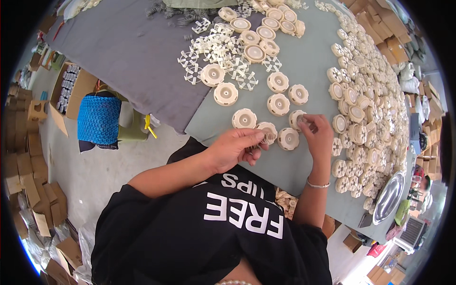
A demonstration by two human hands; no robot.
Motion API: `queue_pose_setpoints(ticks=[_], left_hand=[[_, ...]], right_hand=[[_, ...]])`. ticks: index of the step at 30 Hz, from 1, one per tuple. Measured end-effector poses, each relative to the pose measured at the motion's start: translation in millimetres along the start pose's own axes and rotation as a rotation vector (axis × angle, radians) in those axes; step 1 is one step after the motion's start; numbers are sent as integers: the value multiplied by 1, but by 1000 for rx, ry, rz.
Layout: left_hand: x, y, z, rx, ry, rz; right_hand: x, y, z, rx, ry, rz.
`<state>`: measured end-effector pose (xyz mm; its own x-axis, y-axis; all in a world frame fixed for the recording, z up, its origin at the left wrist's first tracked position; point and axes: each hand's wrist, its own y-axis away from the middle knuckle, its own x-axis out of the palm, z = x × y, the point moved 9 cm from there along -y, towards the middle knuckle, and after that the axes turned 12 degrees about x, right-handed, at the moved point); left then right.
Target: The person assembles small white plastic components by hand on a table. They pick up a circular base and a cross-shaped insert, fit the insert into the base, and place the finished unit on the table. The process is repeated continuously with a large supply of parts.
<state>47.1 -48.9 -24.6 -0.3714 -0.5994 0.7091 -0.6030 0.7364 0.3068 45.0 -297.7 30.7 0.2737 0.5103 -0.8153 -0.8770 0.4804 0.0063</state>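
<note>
My left hand (237, 148) is closed around a few thin wire coil springs (269, 138), which stick out past the thumb and fingertips. They overlap a cream round plastic housing (267, 127) on the table. Farther right, my right hand (317, 132) pinches with its fingertips over another cream housing (295, 117); what the fingertips hold is too small to make out. Around both hands lie more housings of the same kind, one nearer me (288, 139), one at the left (244, 118) and others beyond (278, 104).
Past the hands sits a heap of white spoked plastic pieces (216, 47), with stacked housings (266, 33) beside it and dark coils (183, 16) behind. Many assembled round parts (361, 114) cover the table's right side. An oval metal tray (388, 198) lies near the right edge. A blue-covered stool (99, 121) stands left.
</note>
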Motion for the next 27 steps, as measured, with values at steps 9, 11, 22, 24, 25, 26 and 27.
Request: queue_pose_setpoints(ticks=[9, 11, 22, 24, 25, 26, 27], left_hand=[[17, -3, 10, -35, 291, 201], [16, -2, 4, -9, 185, 105], [7, 11, -17, 57, -171, 77], [-1, 10, -16, 68, -212, 82], [-6, 10, -17, 90, -227, 52], [-12, 10, -17, 110, -242, 25], [-14, 9, -18, 125, -257, 8]], right_hand=[[41, 69, 86, -130, -865, 461], [27, 41, 66, -15, -915, 315], [21, -86, 39, -214, 49, 130], [17, -82, 41, -205, 11, 81], [9, -73, 48, -205, -13, 20], [1, -62, 54, -202, -37, -42], [4, -46, 56, -201, -97, 63]])
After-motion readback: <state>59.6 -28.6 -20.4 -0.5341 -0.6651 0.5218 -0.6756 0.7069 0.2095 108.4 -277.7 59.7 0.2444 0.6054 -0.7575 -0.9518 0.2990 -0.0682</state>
